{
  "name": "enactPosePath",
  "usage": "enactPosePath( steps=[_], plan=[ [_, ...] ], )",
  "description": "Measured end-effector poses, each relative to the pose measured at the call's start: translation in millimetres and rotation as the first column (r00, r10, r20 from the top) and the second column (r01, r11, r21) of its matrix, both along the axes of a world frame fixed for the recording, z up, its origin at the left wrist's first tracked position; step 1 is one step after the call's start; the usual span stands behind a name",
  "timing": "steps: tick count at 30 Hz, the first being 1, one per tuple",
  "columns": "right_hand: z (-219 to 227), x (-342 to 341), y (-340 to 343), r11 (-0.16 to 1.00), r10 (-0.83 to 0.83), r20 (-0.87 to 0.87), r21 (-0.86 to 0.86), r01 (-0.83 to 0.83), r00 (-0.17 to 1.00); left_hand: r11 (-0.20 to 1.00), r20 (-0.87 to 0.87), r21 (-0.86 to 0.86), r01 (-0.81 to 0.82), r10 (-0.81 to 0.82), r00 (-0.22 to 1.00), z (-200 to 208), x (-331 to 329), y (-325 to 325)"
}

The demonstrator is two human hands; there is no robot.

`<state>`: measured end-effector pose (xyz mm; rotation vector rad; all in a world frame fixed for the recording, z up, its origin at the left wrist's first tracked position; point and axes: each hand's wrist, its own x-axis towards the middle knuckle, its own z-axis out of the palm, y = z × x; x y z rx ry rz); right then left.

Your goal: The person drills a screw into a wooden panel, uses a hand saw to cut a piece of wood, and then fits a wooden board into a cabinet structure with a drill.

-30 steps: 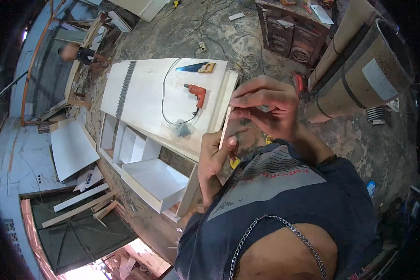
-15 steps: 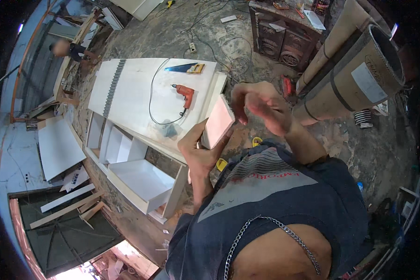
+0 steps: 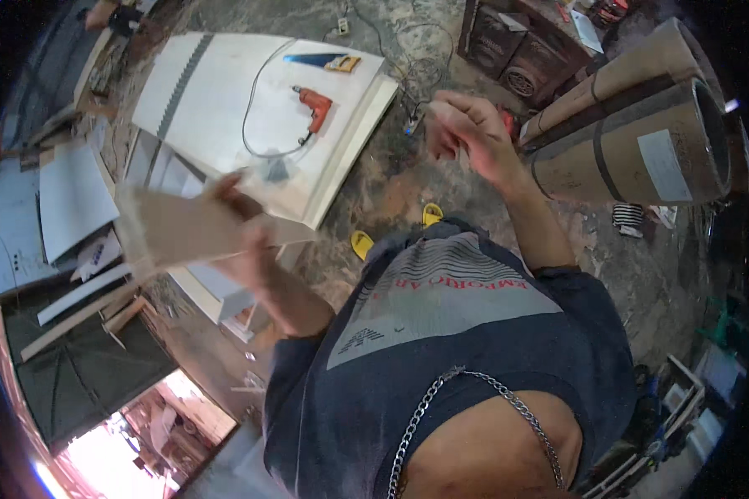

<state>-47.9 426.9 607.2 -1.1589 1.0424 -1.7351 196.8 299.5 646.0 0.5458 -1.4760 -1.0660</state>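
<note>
My left hand grips a flat, light-brown wooden board, with fingers and thumb on its edge. The board is smeared by motion and hangs over the open side of a white cabinet. My right hand is raised over the floor, apart from the board. Its fingers are curled together, and what they hold, if anything, does not show. On the large white panel lie an orange corded power drill and a handsaw with a blue blade.
Large brown cardboard tubes stand at the right, near a dark speaker cabinet. Cables run across the floor beside the panel. Loose white boards and wood strips lie at the left. Another person is at the far left.
My left hand has swung left with the board, turning its broad face upward. My right hand has moved away from the board, its fingers still curled. The whole view has shifted.
</note>
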Motion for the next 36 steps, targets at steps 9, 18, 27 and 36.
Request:
enactPosePath(
  steps=[9, 18, 27, 36],
  plan=[
    [-231, 40, 25, 0.708, 0.21, 0.202, 0.643, -0.292, 0.956, 0.992, -0.429, -0.104, -0.079, 0.027, 0.903, 93, 121, -28],
    [-251, 113, -36, 0.649, -0.174, 0.82, 0.512, -0.562, 0.546, 0.377, -0.093, 0.387, -0.841, 0.924, 0.372, -65, 187, -40],
    [-358, 36, -134, 0.561, -0.565, 0.205, 0.806, 0.19, 0.799, 0.048, 0.304, 0.896, -0.442, 0.659, 0.688, -358, 143, 15],
    [-624, 2, -247, 0.525, -0.527, -0.267, 0.644, 0.556, 0.807, 0.073, 0.337, 0.909, -0.41, 0.45, 0.827, -644, 200, -53]
  ],
)
